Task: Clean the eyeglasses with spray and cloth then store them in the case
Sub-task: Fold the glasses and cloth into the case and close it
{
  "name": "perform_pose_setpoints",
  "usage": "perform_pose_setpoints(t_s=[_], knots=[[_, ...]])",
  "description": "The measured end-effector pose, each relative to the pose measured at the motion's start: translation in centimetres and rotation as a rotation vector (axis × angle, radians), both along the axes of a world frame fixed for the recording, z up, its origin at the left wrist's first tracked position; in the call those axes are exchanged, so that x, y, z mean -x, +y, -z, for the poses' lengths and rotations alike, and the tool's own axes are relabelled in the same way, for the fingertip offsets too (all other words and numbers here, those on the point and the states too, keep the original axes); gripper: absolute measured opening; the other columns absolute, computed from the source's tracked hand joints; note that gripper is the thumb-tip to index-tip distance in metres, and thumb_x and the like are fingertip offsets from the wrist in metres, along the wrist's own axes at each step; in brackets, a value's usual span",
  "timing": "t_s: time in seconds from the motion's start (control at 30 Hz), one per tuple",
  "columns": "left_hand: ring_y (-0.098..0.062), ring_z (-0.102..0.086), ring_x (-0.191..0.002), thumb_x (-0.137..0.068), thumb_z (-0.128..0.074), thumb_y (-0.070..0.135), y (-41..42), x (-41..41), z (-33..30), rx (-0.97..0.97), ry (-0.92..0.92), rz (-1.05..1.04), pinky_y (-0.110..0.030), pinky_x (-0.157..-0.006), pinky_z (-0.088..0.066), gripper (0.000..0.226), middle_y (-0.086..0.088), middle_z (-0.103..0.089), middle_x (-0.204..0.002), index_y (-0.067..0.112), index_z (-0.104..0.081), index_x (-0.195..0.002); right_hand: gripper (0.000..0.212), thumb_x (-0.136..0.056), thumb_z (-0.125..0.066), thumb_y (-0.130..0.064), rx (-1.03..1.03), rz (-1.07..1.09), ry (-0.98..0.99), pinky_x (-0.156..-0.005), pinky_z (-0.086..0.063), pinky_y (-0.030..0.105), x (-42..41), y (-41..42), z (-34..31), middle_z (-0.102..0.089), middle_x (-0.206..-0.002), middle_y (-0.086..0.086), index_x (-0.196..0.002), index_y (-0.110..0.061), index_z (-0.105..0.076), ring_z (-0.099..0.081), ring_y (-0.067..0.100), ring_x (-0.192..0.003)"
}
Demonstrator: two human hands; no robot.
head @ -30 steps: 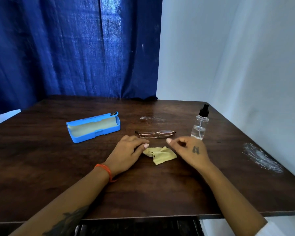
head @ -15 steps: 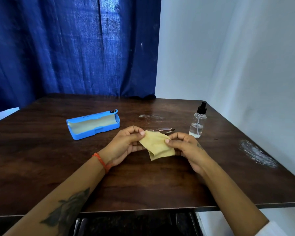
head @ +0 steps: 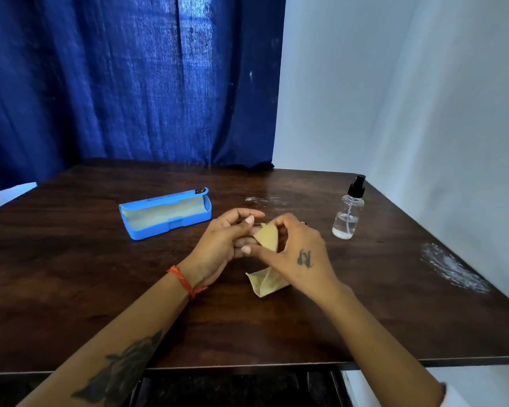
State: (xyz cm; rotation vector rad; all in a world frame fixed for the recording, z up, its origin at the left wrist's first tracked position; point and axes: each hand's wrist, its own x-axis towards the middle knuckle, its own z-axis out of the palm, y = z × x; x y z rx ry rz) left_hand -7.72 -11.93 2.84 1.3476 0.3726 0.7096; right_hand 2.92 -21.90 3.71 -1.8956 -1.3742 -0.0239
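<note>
The table is dark wood, with a blue curtain behind it and a white wall to my right. On the table's right edge there is a whitish smear, and a fainter wet-looking streak lies beyond my hands.

The case lies open to my left, lid up, with nothing in it. The spray stands upright to my right, well clear of my hands, with a little clear liquid left in the bottom.

My left hand is raised just above the table, fingers loosely curled and pressing against one side of the cloth. My right hand curls over the cloth from the other side and pinches it, and a loose end hangs below my palm. The glasses are almost wholly hidden behind my hands; only a sliver of frame shows past my right knuckles, so I cannot tell whether they lie on the table or sit in the cloth.

As I judge it, I am readying the cloth or starting to wipe. I cannot say whether the lenses have been sprayed. The wiping and storing the glasses in the case are not yet done.
</note>
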Motion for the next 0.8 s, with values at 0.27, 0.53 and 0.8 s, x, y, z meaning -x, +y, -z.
perform_pose_setpoints(t_s=[0.27,0.53,0.8], knots=[[-0.011,-0.057,-0.105,-0.073,-0.071,0.005,0.0,0.0,0.2,-0.280,0.019,-0.094,-0.023,-0.084,-0.051,0.047,0.000,-0.060,-0.110,0.026,-0.054,-0.112,0.026,-0.082,-0.057,0.000,-0.162,-0.113,0.395,-0.071,-0.053,0.025,-0.6,-0.3,-2.5,-0.072,-0.089,-0.006,-0.095,-0.020,-0.067,-0.066,0.006,-0.080],[-0.021,-0.064,-0.098,-0.074,-0.065,0.014,-0.7,0.8,-0.1,-0.046,0.226,0.276,-0.031,-0.085,-0.054,0.036,-0.010,-0.068,-0.102,0.006,-0.060,-0.110,0.024,-0.080,-0.062,0.004,-0.200,-0.156,0.883,-0.060,-0.049,0.017,-2.4,-1.7,-5.1,-0.067,-0.078,-0.001,-0.095,-0.013,-0.067,-0.061,0.008,-0.071],[-0.001,-0.056,-0.057,-0.076,-0.069,0.020,1.3,4.9,-1.2,-0.236,0.597,0.212,-0.013,-0.047,-0.042,0.015,0.001,-0.065,-0.076,0.012,-0.065,-0.087,0.014,-0.078,-0.065,0.007,0.256,-0.106,0.894,-0.053,-0.053,0.019,-5.3,-3.7,-2.9,-0.071,-0.075,0.006,-0.086,-0.003,-0.068,-0.066,0.008,-0.060]])
